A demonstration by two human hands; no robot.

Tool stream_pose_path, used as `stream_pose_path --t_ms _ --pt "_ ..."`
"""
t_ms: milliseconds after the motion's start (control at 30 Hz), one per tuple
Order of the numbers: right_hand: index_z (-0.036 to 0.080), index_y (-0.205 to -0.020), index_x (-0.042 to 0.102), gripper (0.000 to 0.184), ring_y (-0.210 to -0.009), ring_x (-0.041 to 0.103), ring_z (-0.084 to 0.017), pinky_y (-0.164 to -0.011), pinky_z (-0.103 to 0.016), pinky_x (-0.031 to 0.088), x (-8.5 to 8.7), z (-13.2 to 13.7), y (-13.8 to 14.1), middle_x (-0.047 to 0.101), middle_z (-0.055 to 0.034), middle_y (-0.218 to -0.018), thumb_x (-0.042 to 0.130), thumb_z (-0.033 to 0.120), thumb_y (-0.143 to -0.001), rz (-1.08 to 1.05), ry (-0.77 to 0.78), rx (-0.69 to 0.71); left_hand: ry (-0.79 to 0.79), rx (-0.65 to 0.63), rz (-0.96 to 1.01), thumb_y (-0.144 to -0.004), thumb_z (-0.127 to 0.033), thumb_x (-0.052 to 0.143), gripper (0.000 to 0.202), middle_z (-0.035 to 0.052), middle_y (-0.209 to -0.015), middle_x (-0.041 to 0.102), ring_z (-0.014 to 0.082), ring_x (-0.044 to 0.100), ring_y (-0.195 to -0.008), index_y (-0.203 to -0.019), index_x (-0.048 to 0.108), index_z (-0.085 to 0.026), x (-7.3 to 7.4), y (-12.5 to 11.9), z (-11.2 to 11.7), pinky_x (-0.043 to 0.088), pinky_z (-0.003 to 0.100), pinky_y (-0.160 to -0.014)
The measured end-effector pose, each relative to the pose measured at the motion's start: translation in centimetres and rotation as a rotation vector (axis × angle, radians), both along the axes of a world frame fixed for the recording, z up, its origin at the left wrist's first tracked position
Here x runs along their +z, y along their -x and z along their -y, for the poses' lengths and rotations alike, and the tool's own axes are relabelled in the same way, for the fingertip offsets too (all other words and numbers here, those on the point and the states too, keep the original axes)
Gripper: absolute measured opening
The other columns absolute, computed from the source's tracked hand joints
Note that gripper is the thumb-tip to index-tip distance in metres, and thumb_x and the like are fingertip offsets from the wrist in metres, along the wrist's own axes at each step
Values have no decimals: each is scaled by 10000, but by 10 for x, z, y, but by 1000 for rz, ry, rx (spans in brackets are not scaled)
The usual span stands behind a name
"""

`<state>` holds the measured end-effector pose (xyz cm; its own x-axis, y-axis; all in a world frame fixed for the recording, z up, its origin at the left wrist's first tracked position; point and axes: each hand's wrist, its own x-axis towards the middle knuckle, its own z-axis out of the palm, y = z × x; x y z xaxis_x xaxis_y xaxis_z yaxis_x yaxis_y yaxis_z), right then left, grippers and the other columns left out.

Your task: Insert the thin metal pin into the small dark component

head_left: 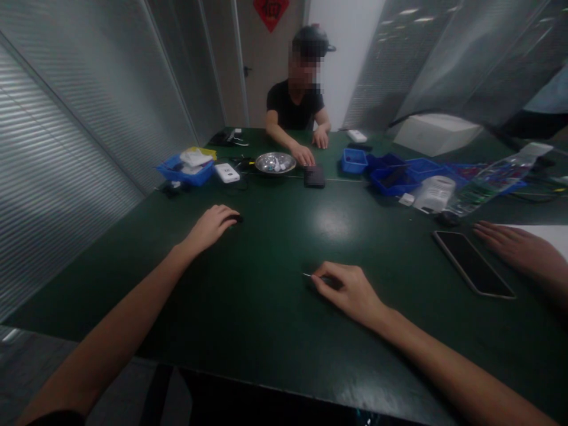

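My left hand (212, 226) rests on the green table (261, 319), its fingers curled over a small dark object (237, 218) that is mostly hidden beneath them. Nearer to me, my right hand (348, 287) is closed in a pinch just above or on the tabletop. A thin, pale, pin-like piece (306, 274) sticks out to the left from between its thumb and forefinger; the rest of it is covered by the fingers. Between the two hands lies bare green surface.
Across the table a person in black (296, 106) touches a flat dark box (315, 176) beside a metal dish (275, 163). Blue baskets (190, 174) stand at left and right. A phone (473, 263), another person's hand (517, 245) and a plastic bottle (497, 180) are at the right.
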<state>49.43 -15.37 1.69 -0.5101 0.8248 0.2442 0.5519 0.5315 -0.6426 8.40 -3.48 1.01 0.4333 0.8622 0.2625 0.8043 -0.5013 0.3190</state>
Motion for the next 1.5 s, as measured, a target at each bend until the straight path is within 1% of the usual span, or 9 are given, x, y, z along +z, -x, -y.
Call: stream_pose_path --t_ms 200,400,533,733,900,1000,1200,1333,1500 --pt "198 -938 713 190 -651 648 -134 -590 -250 461 3 1 0 721 -15 -820 583 318 -1009 -2 13 26 1 154 3 -1023 -426 518 364 107 -1258 647 283 560 -1180 -1285 662 -219 -1 33 -8 417 413 -1042" --pt "198 -946 715 183 -660 653 -132 -603 -246 469 5 1 1 724 -12 -824 588 313 -1012 1 7 34 177 314 34 -881 -541 690 388 94 -1024 691 246 636 -890 -1064 728 -201 -2 55 -15 473 319 -735" --pt "198 -949 718 178 -660 657 -136 -600 -247 475 4 1 1 731 -18 -830 586 303 -1009 7 14 25 274 344 101 -837 -510 718 326 82 -949 708 232 646 -814 -971 744 -213 -4 63 -19 465 302 -656" --pt "203 -944 715 189 -666 659 -142 -613 -260 480 3 1 -1 729 -18 -833 583 318 -1014 17 17 23 271 388 195 -836 -493 718 308 48 -808 703 206 651 -696 -956 701 -210 7 54 -11 451 282 -578" --pt "201 -951 716 196 -680 670 -144 -615 -261 490 2 1 -1 735 -23 -844 579 325 -1016 7 13 33 167 431 297 -816 -440 756 262 63 -884 743 224 708 -805 -907 694 -202 18 37 -2 508 291 -635" --pt "201 -946 717 198 -675 670 -141 -606 -258 491 2 1 -1 735 -22 -842 583 330 -1014 4 11 33 121 410 357 -821 -407 749 231 63 -884 749 220 722 -820 -894 691 -196 17 31 -1 539 304 -681" --pt "201 -953 720 210 -666 663 -142 -603 -259 485 3 1 -1 734 -23 -840 574 338 -1016 21 22 38 178 403 448 -845 -335 717 308 75 -975 775 214 741 -836 -1120 738 -197 13 27 -3 571 313 -709" --pt "206 -935 715 216 -658 663 -141 -601 -256 479 0 0 -1 734 -17 -824 571 345 -1015 21 8 28 240 440 445 -841 -330 715 351 89 -1027 788 237 754 -894 -1162 756 -193 14 28 -4 578 306 -686" --pt "212 -940 720 210 -650 664 -140 -589 -255 479 0 0 -1 738 -16 -831 577 347 -1015 13 12 34 242 430 492 -826 -326 734 357 94 -1011 789 226 761 -845 -1149 756 -175 13 26 -3 602 322 -724"
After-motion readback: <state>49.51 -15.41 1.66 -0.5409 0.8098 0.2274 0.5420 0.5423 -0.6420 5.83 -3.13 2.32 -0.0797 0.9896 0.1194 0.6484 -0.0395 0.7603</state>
